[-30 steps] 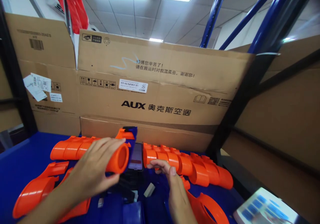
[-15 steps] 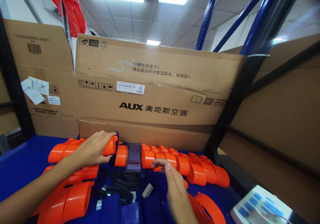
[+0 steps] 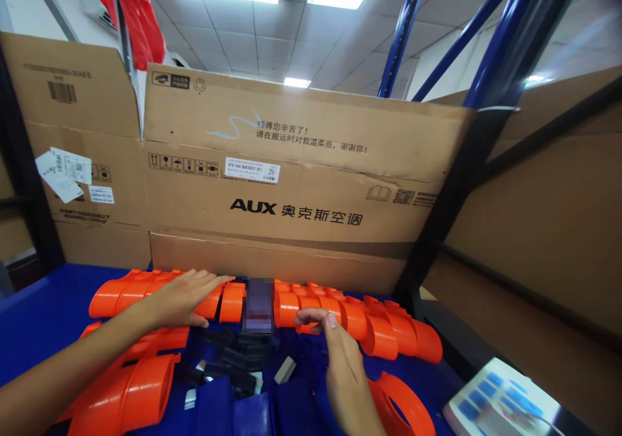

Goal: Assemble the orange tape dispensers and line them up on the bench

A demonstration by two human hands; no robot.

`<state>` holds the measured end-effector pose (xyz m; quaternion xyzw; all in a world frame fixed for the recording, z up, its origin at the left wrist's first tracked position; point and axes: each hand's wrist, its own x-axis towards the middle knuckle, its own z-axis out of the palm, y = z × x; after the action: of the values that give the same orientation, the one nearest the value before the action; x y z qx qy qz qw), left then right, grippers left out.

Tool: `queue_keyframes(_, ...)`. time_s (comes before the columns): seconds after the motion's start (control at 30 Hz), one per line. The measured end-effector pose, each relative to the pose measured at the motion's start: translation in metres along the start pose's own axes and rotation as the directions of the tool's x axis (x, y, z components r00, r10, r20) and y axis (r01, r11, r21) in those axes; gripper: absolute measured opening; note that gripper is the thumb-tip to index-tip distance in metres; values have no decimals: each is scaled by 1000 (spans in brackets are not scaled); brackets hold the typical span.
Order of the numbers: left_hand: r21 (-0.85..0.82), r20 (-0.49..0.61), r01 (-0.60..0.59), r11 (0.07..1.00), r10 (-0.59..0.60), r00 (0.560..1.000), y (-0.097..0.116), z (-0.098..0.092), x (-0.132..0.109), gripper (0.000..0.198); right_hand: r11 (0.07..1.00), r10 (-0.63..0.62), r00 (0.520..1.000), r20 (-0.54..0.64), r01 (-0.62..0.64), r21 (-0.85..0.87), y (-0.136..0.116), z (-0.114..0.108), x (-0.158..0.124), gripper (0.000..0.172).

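Note:
My left hand [image 3: 187,297] lies flat with fingers stretched over the end of a row of orange curved plastic shells [image 3: 121,293] at the back left of the blue table [image 3: 43,313]. My right hand [image 3: 340,365] reaches forward, its fingertips pinched against the near edge of another long row of nested orange shells [image 3: 369,329] on the right. Between the two rows stands a small blurred dark object [image 3: 259,305]. Loose black pieces [image 3: 233,361] lie in front of it.
More orange shells [image 3: 126,394] lie at the front left and an orange ring part [image 3: 405,407] at the front right. A large cardboard box wall [image 3: 291,183] closes the back. A calculator [image 3: 500,400] sits at the right edge beside a black rack post [image 3: 451,196].
My left hand set the orange shell down onto the left row and flattened on it. The right hand stayed at the right row's near edge.

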<state>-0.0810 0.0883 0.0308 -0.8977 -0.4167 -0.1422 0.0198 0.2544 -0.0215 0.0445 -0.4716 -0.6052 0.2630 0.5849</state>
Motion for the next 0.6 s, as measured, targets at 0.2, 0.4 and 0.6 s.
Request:
queue_keyframes(0.2,-45,51,13,999,-11,999,-9,-9,-8,94,1000,21,1000,-6,-22,-14,-4,1,-3,56)
queue_keyframes(0.4,-113,169,83,990,-63,984,-37,-29,-20,106,999,35,999,4,-35,-18,-4,-1,-2,58)
queue_keyframes(0.6,-57,193,151,987,-138,971,-54,-22,-30,90,1000,21,1000,13,-21,-20,-4,1,0,58)
